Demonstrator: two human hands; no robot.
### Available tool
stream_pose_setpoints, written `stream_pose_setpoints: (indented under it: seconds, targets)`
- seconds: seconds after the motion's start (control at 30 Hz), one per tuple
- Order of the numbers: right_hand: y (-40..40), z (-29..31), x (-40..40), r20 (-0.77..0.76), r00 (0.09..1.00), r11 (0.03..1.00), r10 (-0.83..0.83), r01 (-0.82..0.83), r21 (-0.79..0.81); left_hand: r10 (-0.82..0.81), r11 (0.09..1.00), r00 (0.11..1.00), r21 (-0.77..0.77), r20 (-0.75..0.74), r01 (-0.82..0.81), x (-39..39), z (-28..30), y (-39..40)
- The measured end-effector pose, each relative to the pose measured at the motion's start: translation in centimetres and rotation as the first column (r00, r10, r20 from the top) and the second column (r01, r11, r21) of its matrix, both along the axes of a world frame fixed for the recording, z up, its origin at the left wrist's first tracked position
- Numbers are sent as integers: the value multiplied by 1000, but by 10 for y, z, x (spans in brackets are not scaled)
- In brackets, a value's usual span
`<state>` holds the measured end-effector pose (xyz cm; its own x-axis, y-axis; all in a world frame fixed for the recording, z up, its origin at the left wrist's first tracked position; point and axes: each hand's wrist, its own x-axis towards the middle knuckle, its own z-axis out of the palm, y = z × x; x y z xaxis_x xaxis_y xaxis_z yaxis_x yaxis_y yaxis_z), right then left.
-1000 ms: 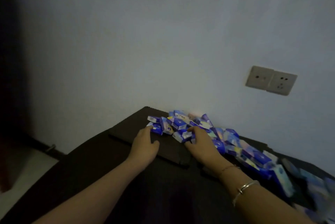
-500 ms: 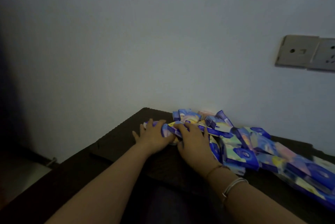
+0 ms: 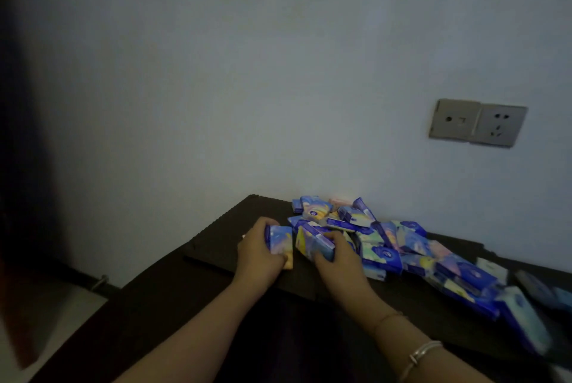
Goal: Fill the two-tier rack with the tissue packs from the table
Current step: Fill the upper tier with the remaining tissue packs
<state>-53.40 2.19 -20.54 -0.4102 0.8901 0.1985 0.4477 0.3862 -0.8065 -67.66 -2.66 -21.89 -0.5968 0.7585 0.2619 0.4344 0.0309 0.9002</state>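
Head view, dim light. Left hand point(image 3: 258, 254) grips one pack point(image 3: 280, 245), fingers curled over its top edge, thumb at its lower corner; the pack stands on end, just left of the pile point(image 3: 402, 246). Right hand point(image 3: 335, 254) clamps a second pack point(image 3: 314, 241) at the pile's near-left edge, fingers wrapped over its top, the pack tilted. The two held packs sit just beside each other, a narrow gap between them. The pile runs from the wall point(image 3: 278, 73) along the dark bench point(image 3: 173, 296) toward the right edge of view, packs overlapping at mixed angles; the far-right ones are blurred. A dark flat board point(image 3: 223, 240) lies under the hands. Bracelet point(image 3: 424, 351) on the right wrist. Socket plate point(image 3: 478, 122) on the wall, right. No rack in view.

Against the frame half a second back: the hands then lay flatter on the pile's left end, closer together; now each has a pack lifted clear and upright. The socket sits lower and farther left in view.
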Motion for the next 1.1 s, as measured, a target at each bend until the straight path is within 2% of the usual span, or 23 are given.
stream_pose_setpoints:
  seconds: [0.13,0.2,0.33,0.5,0.67,0.8,0.87,1.0,1.1]
  targets:
    - [-42,24,29,-165,986,979,17,-51,-199,-24,999,994,34,102,21,19,29,-47]
    - [-67,37,47,-213,977,973,21,-69,-221,-76,996,975,70,208,62,35,44,-74]
    - [-106,62,80,-227,974,1000,-3,8,22,-236,966,837,214,493,146,72,76,-123]
    - [-153,102,126,-313,947,954,67,31,298,-367,930,620,290,693,226,125,117,-165]
    - [-190,139,174,-305,942,940,141,-31,340,-552,811,407,353,728,467,176,153,-185]
    - [-200,156,209,-317,935,938,156,-41,343,-564,780,436,278,702,561,207,172,-188]
    - [-204,163,218,-351,919,952,180,-73,296,-550,796,452,278,702,538,215,178,-184]
    - [-209,182,240,-410,892,950,188,-59,306,-651,717,210,499,729,488,240,200,-172]
    - [-205,196,250,-410,902,935,135,20,353,-701,658,148,552,697,513,260,218,-164]
